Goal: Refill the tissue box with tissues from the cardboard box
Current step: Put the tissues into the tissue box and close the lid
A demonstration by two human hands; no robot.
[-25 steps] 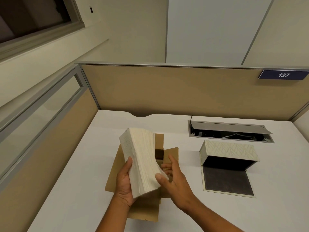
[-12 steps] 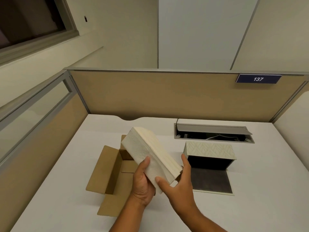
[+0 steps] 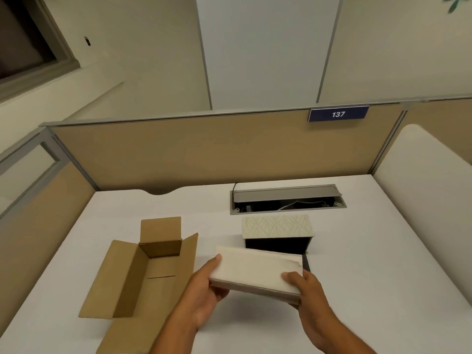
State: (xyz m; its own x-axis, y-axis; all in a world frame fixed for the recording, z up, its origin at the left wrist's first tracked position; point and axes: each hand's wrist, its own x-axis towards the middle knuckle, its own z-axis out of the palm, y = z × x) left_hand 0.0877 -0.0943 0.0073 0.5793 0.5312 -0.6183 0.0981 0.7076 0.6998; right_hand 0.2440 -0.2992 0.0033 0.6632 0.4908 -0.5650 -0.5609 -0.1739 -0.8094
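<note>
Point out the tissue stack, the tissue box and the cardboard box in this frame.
tissue stack (image 3: pixel 258 269): head view, middle of its top sheet.
tissue box (image 3: pixel 277 226): head view, patterned upper face.
cardboard box (image 3: pixel 155 274): head view, bare inner floor.

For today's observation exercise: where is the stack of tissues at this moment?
In the head view, the stack of tissues is held above the desk between the left hand and right hand, just in front of the open tissue box, right of the cardboard box.
</note>
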